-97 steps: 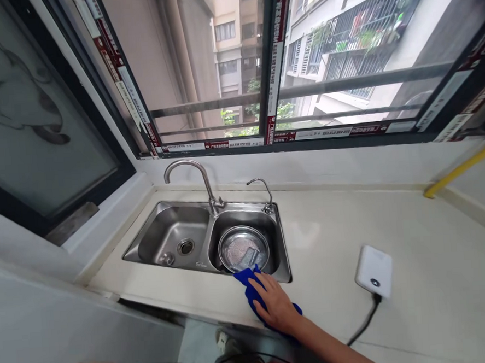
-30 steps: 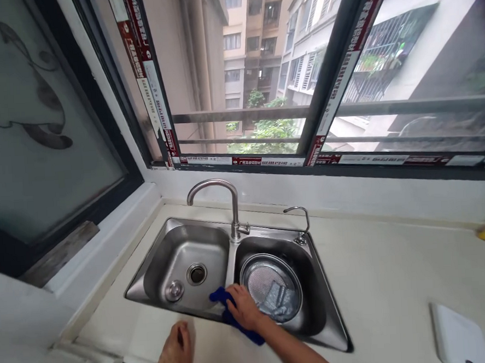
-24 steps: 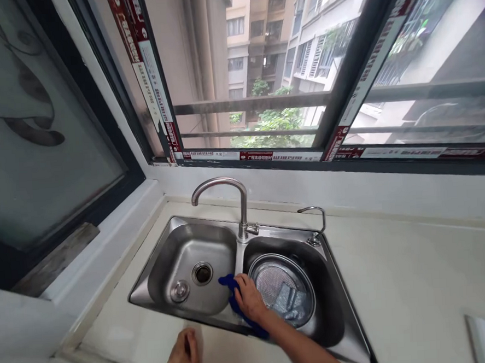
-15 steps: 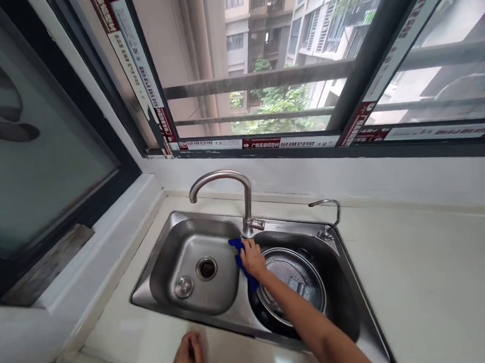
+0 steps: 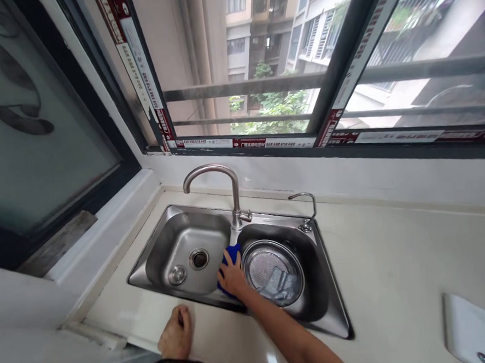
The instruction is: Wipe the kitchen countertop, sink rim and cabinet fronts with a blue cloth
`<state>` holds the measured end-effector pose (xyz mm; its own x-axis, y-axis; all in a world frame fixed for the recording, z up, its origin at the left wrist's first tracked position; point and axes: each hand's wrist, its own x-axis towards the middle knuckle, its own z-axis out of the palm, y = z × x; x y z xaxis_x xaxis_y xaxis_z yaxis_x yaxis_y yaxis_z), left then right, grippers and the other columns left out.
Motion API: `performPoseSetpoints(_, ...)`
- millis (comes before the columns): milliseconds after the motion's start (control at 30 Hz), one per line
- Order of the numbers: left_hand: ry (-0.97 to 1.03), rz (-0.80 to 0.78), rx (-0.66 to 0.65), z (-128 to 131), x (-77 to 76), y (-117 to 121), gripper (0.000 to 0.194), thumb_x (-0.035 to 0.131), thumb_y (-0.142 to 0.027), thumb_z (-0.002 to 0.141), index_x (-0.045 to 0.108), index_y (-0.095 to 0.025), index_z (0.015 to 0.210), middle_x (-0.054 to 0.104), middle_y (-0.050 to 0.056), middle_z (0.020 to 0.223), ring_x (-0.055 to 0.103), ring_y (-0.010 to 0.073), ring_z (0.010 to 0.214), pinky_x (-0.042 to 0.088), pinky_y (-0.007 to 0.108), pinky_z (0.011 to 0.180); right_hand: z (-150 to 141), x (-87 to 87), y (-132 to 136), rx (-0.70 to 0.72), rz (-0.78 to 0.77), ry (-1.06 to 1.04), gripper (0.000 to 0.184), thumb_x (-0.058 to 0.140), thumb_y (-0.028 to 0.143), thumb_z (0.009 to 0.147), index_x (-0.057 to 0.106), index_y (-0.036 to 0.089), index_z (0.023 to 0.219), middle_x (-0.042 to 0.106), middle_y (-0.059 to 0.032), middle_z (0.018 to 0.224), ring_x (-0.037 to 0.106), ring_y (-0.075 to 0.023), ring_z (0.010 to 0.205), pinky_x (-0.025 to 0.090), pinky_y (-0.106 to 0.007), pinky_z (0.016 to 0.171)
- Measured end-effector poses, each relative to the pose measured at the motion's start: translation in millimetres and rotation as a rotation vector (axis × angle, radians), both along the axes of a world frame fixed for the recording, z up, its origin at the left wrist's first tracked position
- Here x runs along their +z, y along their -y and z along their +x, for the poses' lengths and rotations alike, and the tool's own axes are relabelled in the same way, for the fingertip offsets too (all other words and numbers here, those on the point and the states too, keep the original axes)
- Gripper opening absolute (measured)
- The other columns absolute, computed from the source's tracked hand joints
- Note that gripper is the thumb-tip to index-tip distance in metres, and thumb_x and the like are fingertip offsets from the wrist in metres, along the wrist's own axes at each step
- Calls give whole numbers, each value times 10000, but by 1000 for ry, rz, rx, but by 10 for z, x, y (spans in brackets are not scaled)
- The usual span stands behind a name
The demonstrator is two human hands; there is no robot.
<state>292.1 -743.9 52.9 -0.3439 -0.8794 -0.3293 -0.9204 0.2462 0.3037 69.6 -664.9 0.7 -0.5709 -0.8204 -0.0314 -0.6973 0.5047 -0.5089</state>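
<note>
My right hand [image 5: 232, 278] presses a blue cloth [image 5: 232, 252] against the divider between the two basins of the steel sink [image 5: 330, 313]. Its fingers spread over the cloth and grip it. Beside that hand, in the right basin, sits a round metal pan [image 5: 261, 265] with a dotted base and a grey-blue crumpled item [image 5: 278, 283] in it. My left hand [image 5: 176, 334] rests at the counter's front edge, curled into a loose fist with nothing visible inside.
A curved faucet [image 5: 235, 195] rises behind the divider, and a thin small tap [image 5: 313, 204] stands at the back right. The left basin has a drain [image 5: 198, 258] and a round strainer plug [image 5: 177, 275]. A white device [image 5: 473, 326] lies on the right of the counter [image 5: 387, 266].
My right hand has moved the blue cloth forward along the divider, from near the faucet toward the front rim. My left hand stays in a fist. The view has shifted to the right.
</note>
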Motion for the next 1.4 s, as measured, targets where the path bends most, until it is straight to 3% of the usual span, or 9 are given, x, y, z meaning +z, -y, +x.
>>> performPoseSetpoints(200, -69, -74, -1, -1, 52, -61, 428, 306, -438, 1054, 662, -235, 1177, 760, 120, 1017, 700, 299, 921, 344, 326, 682, 377, -20, -625, -37, -155, 143, 359, 441, 253, 992, 689, 250, 1251, 621, -99, 1390, 629, -247, 1188, 489, -458, 1087)
performPoseSetpoints(367, -120, -116, 5, 6, 80, -133, 398, 324, -405, 1052, 667, -227, 1147, 756, 114, 1010, 692, 278, 909, 329, 320, 688, 242, 159, -1431, -288, -506, 206, 493, 399, 445, 1024, 575, 178, 1400, 648, -137, 1370, 612, -262, 1282, 508, -433, 1109)
performPoseSetpoints(433, -128, -124, 7, 10, 75, -152, 393, 326, -400, 1051, 667, -226, 1140, 755, 109, 997, 688, 275, 893, 323, 321, 684, 191, 223, -1911, -301, -488, 235, 536, 418, 524, 1023, 559, 203, 1429, 630, -123, 1409, 601, -271, 1308, 518, -429, 1106)
performPoseSetpoints(567, -139, -132, -1, 2, 59, -168, 379, 327, -386, 1054, 655, -215, 1139, 752, 104, 1031, 686, 268, 905, 324, 320, 683, 248, 169, -2864, -25, -251, 154, 433, 419, 530, 1034, 641, 347, 1359, 610, -45, 1452, 541, -286, 1388, 500, -494, 1130)
performPoseSetpoints(667, -150, -139, -12, -7, 58, -178, 362, 336, -356, 1055, 641, -206, 1177, 748, 103, 1075, 687, 256, 942, 339, 311, 691, 386, 4, -3191, 34, -134, -76, 396, 464, 495, 1019, 654, 392, 1351, 479, -19, 1574, 375, -341, 1507, 450, -600, 1153)
performPoseSetpoints(767, -144, -140, -22, -11, 73, -188, 360, 336, -355, 1057, 645, -200, 1159, 750, 103, 1084, 691, 253, 952, 344, 310, 696, 500, -142, -3073, -4, -88, -201, 424, 471, 437, 1011, 632, 350, 1393, 426, -43, 1610, 363, -372, 1508, 469, -614, 1127)
performPoseSetpoints(900, -118, -117, -28, -11, 84, -175, 383, 319, -385, 1065, 646, -199, 1136, 754, 111, 1042, 696, 269, 935, 319, 321, 678, 619, -190, -2538, -30, -75, -246, 481, 476, 341, 981, 586, 266, 1444, 407, -87, 1622, 370, -382, 1500, 423, -618, 1159)
performPoseSetpoints(1133, -109, -70, -23, 0, 15, -136, 392, 322, -403, 1066, 655, -209, 1136, 752, 120, 1011, 696, 281, 911, 304, 328, 671, 824, 87, -1406, 7, 64, -128, 475, 406, 280, 973, 601, 183, 1396, 604, -147, 1423, 563, -356, 1270, 424, -583, 1104)
performPoseSetpoints(1400, -241, -60, 2, 28, -85, -147, 342, 357, -355, 1064, 656, -225, 1166, 757, 85, 1043, 697, 234, 959, 379, 297, 749, 1103, 327, -357, 133, 144, -113, 432, 433, 270, 986, 592, 174, 1377, 587, -149, 1424, 525, -355, 1268, 399, -542, 1094)
